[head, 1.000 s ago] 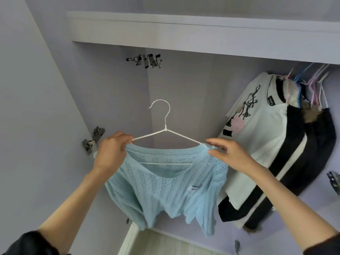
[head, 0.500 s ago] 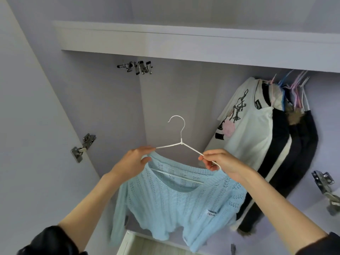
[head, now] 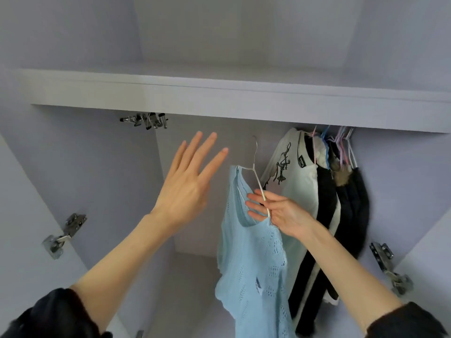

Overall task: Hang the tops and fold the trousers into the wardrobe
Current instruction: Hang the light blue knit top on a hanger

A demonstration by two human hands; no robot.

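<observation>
From the head view, we pinch the thin white wire hanger (head: 259,189) in our right hand (head: 285,215), whose fingers (head: 253,206) grasp its lower arm; our left hand (head: 185,184) is released, fingers spread. The pale blue knitted top (head: 251,259) hangs below our fingers, long axis vertical, hook pointing up. We should lift straight and seat the hook before letting go.

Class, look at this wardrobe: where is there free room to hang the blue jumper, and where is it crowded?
Free: the hanging space between the left wall's hinge and the white printed top, where the blue jumper is held. Crowded: the far right, where the dark garments and the coloured hanger hooks bunch together.
</observation>
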